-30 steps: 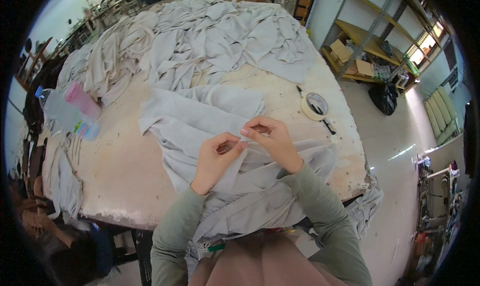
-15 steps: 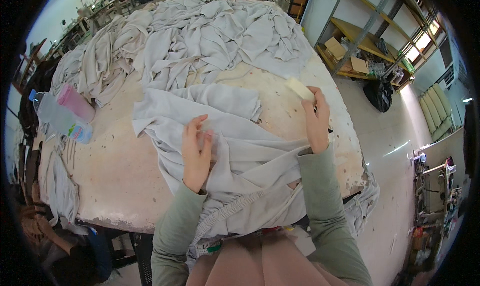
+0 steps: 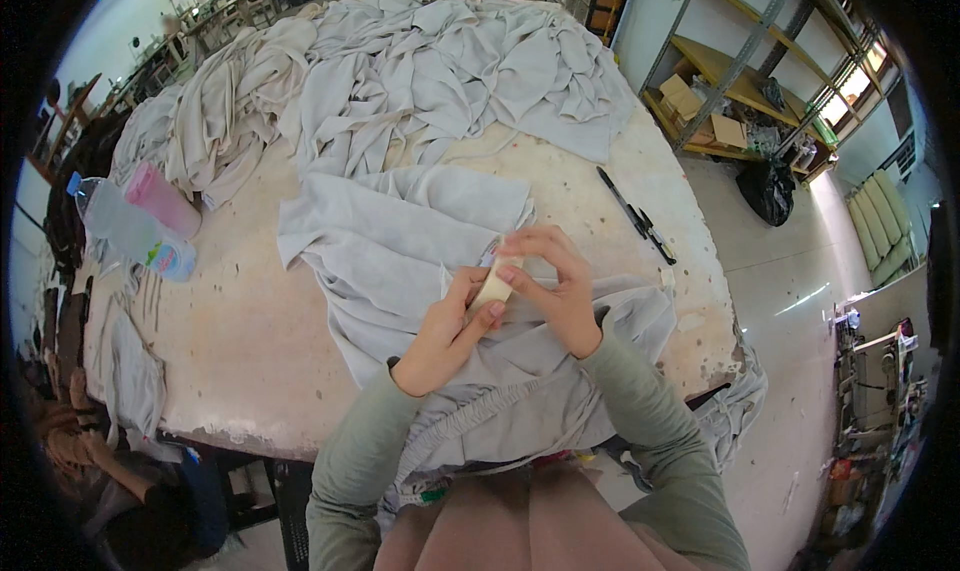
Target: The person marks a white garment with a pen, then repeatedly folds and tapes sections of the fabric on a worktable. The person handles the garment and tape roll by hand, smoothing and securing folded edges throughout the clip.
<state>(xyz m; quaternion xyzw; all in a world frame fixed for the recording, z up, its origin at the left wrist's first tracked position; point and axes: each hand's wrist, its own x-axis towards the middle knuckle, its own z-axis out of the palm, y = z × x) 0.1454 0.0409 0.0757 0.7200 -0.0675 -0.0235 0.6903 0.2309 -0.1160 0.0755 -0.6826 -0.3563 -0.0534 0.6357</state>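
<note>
1. Spreads rumpled pale-grey fabric (image 3: 375, 271) with a gathered band beneath both hands.
2. Angles both forearms, in olive-green cloth sleeves (image 3: 350, 451), inward from below.
3. Clamps left hand (image 3: 438, 339), thumb opposing fingers, on a cream ring-shaped tape roll (image 3: 488, 293).
4. Arches right hand (image 3: 563, 296) over its upper end, fingertips blurred; cannot tell whether clamped.
5. Holds roll edge-on, long axis slanting lower left to upper right.
</note>
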